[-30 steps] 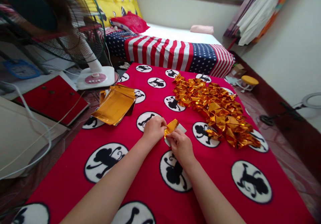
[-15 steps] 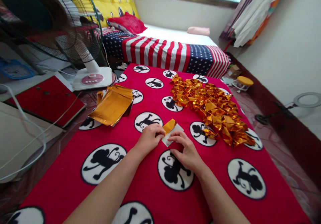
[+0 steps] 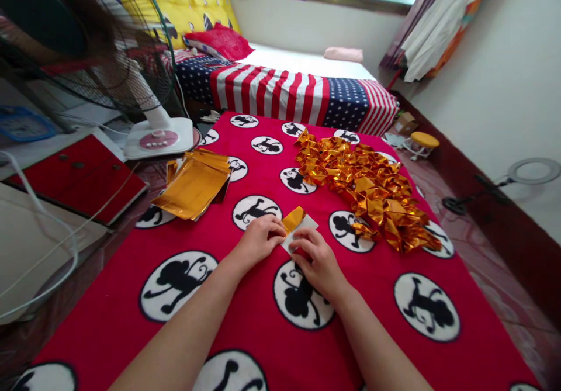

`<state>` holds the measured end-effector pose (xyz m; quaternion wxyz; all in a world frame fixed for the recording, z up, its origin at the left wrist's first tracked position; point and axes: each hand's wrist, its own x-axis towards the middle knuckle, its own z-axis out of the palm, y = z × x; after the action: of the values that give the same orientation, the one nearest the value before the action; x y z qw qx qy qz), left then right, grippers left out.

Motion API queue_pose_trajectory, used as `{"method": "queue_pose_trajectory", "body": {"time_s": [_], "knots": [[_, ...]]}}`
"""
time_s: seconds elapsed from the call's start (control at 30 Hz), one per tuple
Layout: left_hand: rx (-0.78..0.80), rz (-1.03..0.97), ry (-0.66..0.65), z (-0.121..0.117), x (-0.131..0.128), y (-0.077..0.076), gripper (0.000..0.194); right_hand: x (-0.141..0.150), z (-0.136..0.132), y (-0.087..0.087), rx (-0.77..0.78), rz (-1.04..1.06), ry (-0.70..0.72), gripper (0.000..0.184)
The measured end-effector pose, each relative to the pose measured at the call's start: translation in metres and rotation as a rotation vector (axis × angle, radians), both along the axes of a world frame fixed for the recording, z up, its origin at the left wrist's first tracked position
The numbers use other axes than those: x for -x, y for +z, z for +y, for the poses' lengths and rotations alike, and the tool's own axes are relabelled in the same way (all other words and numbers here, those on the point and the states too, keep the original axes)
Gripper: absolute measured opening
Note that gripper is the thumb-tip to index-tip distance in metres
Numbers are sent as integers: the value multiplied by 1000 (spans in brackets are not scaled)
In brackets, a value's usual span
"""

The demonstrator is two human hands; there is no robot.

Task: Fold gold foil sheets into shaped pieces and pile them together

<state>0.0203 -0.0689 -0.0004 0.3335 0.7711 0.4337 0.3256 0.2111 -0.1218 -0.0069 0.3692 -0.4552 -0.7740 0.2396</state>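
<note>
A small sheet of gold foil paper (image 3: 297, 222), gold on one side and white on the other, lies partly folded on the red blanket (image 3: 263, 297). My left hand (image 3: 256, 240) pinches its left edge with closed fingers. My right hand (image 3: 318, 259) presses and grips its lower right edge, fingers curled. A stack of flat gold sheets (image 3: 195, 183) sits to the left. A heap of folded gold pieces (image 3: 366, 183) stretches along the right.
A standing fan (image 3: 87, 46) with a white base (image 3: 158, 138) stands at the left beside a red board (image 3: 74, 175) and white cables. A mattress with a flag-pattern cover (image 3: 284, 90) lies behind. A ring light stand (image 3: 499, 183) lies on the floor at right.
The paper has been lowered from a raised pinch onto the blanket. My right hand spread over it, then curled back onto its lower edge. The view shifted slightly.
</note>
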Motion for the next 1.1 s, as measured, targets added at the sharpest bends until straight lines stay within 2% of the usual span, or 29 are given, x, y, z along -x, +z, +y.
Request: {"method": "queue_pose_trajectory", "body": {"time_s": [0.4, 0.63, 0.9, 1.1], "knots": [[26, 13, -13, 1, 2, 0, 19, 3, 4, 1, -46, -26, 6, 12], [17, 4, -7, 2, 2, -3, 20, 6, 10, 4, 26, 38, -43, 12], [25, -7, -2, 1, 1, -3, 21, 11, 14, 3, 53, -3, -127, 11], [18, -9, 5, 1, 1, -3, 19, 10, 9, 4, 55, -3, -87, 10]]}}
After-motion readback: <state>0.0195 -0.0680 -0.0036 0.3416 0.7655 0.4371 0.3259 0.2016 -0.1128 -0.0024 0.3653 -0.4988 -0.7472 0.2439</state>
